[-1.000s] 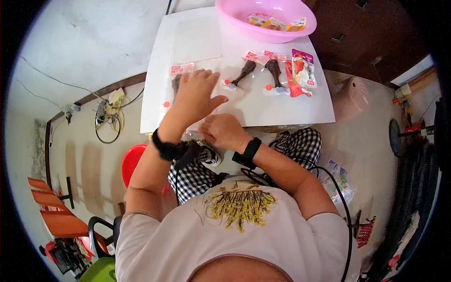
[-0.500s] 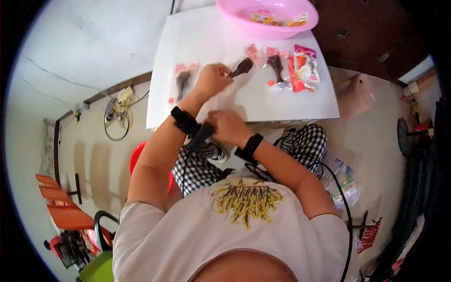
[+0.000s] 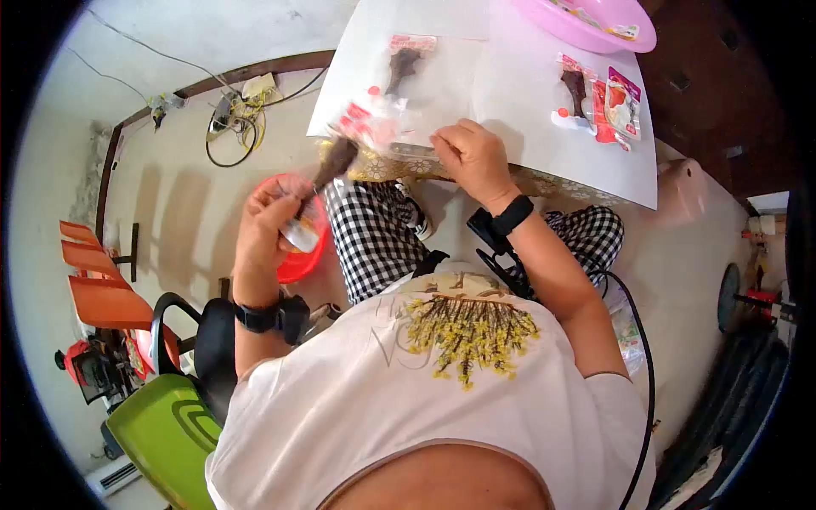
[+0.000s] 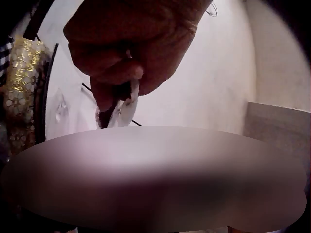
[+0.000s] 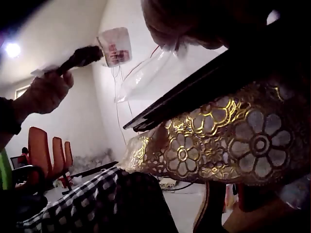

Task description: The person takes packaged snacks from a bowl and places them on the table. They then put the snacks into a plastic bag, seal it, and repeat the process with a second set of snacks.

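In the head view my left hand [image 3: 265, 217] grips the thin end of a dark drumstick in a clear and red pouch [image 3: 337, 160], held out past the table's front left edge. The left wrist view shows curled fingers [image 4: 114, 73] around its pale end. At the table's front edge, my right hand [image 3: 478, 161] pinches a clear plastic bag [image 5: 150, 73], which hangs beneath the fingers in the right wrist view. Another packed drumstick [image 3: 403, 70] lies at the table's left side. A third packed drumstick [image 3: 575, 92] lies at the right.
Beside that one are red packets [image 3: 610, 127] and a purple and white pouch [image 3: 623, 100]. A pink basin [image 3: 586, 34] stands at the back of the white table [image 3: 510, 93]. Below the left hand is a red stool [image 3: 297, 270]. A green chair [image 3: 161, 429] stands at the left.
My left hand has taken the middle packed drumstick off the table and carried it left, toward my body. My right hand has moved up to the table edge. The head view has shifted.
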The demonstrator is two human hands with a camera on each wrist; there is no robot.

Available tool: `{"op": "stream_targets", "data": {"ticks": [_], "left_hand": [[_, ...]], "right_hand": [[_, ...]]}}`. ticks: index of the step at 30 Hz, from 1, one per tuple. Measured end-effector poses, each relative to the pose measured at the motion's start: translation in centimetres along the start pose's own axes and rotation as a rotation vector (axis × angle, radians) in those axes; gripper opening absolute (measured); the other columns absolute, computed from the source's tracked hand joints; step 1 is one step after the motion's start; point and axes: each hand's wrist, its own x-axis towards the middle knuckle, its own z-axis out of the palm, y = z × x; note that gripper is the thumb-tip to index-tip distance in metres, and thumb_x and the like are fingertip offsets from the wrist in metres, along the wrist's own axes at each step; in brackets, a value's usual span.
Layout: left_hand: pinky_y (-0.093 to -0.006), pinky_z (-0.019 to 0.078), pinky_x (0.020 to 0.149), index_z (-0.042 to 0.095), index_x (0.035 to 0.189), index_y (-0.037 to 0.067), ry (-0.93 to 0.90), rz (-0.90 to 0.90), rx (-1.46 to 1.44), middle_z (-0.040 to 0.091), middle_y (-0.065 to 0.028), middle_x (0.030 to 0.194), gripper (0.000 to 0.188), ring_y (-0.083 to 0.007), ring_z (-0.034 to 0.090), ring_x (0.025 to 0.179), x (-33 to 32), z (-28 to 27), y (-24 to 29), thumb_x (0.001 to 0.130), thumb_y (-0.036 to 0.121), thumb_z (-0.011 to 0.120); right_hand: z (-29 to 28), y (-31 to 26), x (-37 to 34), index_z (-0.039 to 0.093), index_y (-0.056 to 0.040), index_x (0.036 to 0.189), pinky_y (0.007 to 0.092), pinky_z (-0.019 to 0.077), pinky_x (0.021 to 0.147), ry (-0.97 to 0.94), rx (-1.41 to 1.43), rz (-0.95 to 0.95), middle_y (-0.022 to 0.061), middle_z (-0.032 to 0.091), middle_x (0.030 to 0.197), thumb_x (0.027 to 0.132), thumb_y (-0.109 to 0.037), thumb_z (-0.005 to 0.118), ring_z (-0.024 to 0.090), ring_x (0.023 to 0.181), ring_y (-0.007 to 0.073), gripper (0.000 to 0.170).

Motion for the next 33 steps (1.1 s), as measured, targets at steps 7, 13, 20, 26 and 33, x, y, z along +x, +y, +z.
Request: {"op": "stream_targets", "data": {"ticks": [7,13,20,26,33], "left_hand": [[-0.0170,0.0343,0.034,0.061,0.093,0.001,-0.046,-0.181,-0.131,0.065,-0.0081,0.072,0.010,-0.0075,0.053,0.043,-0.6,1.2,-2.0,0.084,0.000,0.058],[-0.0163,0.0281,0.033,0.061,0.096,0.001,-0.039,-0.240,-0.108,0.063,-0.0036,0.069,0.010,-0.0040,0.043,0.038,0.0,2.0,-3.2,0.087,0.004,0.059],[-0.0149,0.0347,0.043,0.056,0.114,0.000,-0.060,-0.160,-0.147,0.064,-0.0061,0.086,0.022,-0.0027,0.044,0.053,2.1,4.6,-3.2,0.096,0.011,0.049],[-0.0201,0.0383,0.047,0.057,0.106,0.001,-0.125,-0.135,-0.131,0.055,-0.0024,0.075,0.017,-0.0084,0.049,0.057,6.7,7.4,-3.7,0.094,0.008,0.048],[-0.0264,0.0466,0.058,0.057,0.106,0.000,-0.268,-0.106,-0.254,0.060,-0.0074,0.089,0.019,-0.0138,0.057,0.075,12.3,10.2,-4.6,0.092,0.010,0.048]], "right_hand": [[-0.5,-2.1,0.6,0.066,-0.0035,0.084,0.0347,0.0445,0.054,0.033,-0.064,0.026,0.0106,0.058,0.069,0.084,-0.013,0.066,0.057,0.061,0.0270,0.010],[-0.6,-2.1,0.7,0.064,-0.0070,0.081,0.0387,0.0453,0.054,0.058,-0.047,0.042,0.0094,0.056,0.069,0.085,-0.019,0.063,0.058,0.063,0.0296,0.012],[-0.4,-2.5,0.1,0.067,-0.0068,0.097,0.0364,0.0467,0.056,-0.008,-0.112,-0.059,0.0095,0.057,0.077,0.085,-0.014,0.062,0.058,0.065,0.0292,0.014],[-0.6,-3.1,0.1,0.066,-0.0107,0.095,0.0373,0.0472,0.057,-0.023,-0.081,-0.105,0.0071,0.053,0.076,0.083,-0.016,0.065,0.057,0.070,0.0260,0.014],[-0.2,-2.1,-0.3,0.068,-0.0101,0.100,0.0347,0.0462,0.057,0.000,-0.068,-0.175,0.0061,0.052,0.076,0.082,-0.014,0.067,0.056,0.068,0.0236,0.018]]}}
